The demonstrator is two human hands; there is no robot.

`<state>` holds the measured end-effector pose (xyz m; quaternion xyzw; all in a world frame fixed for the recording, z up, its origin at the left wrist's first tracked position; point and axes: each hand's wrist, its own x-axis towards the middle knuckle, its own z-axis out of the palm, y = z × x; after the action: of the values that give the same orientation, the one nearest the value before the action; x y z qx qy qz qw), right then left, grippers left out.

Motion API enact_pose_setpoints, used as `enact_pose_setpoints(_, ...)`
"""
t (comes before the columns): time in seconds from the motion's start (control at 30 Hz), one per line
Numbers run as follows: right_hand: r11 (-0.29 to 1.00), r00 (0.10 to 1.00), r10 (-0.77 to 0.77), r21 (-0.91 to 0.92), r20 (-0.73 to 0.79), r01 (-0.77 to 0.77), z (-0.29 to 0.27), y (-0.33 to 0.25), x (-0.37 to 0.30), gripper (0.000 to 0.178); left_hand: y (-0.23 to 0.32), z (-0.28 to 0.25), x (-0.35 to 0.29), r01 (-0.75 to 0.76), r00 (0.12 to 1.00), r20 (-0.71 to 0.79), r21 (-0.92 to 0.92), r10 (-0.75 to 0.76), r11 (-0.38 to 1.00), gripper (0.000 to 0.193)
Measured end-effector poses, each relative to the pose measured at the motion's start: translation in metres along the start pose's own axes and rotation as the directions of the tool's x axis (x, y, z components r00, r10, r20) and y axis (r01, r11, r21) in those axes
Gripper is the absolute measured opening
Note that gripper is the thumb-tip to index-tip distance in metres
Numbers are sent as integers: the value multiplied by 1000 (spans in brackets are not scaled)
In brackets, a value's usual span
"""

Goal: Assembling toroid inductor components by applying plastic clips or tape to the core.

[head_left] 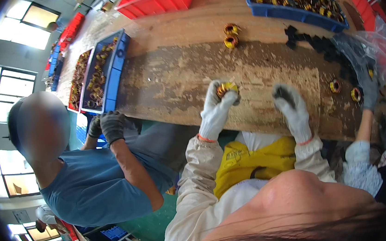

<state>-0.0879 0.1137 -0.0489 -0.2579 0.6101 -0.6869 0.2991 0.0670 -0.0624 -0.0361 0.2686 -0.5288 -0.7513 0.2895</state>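
Observation:
My left hand (216,108), in a white glove, is closed around a toroidal coil (227,89) with a yellow core and copper winding, held just above the table. To its right, my right hand (293,113), gloved in white with greyish fingertips, hovers over the board with its fingers loosely curled and the thumb apart. Nothing shows between those fingers. Beyond my hands, two more coils (231,41) lie touching on the worn wooden table (174,71).
A blue bin (296,6) of coils stands far right, a red bin (156,1) far centre. Another blue bin (114,79) is at left, beside a seated person (101,180) in dark gloves. At right, a co-worker's gloved hand (368,87) is near loose coils (334,86), black pieces (323,45) and clear plastic (376,47).

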Motion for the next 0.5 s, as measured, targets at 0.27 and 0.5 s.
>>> enact_pose_setpoints(0.27, 785, 938, 109, 551, 329, -284, 31, -20, 31, 34, 5, 13, -9, 2, 999, 53, -282, 13, 959, 27)
enact_pose_setpoints(0.5, 761, 896, 124, 539, 426, -361, 54, -25, 35, 40, 18, 12, -23, -24, 998, -53, -167, 16, 986, 33)
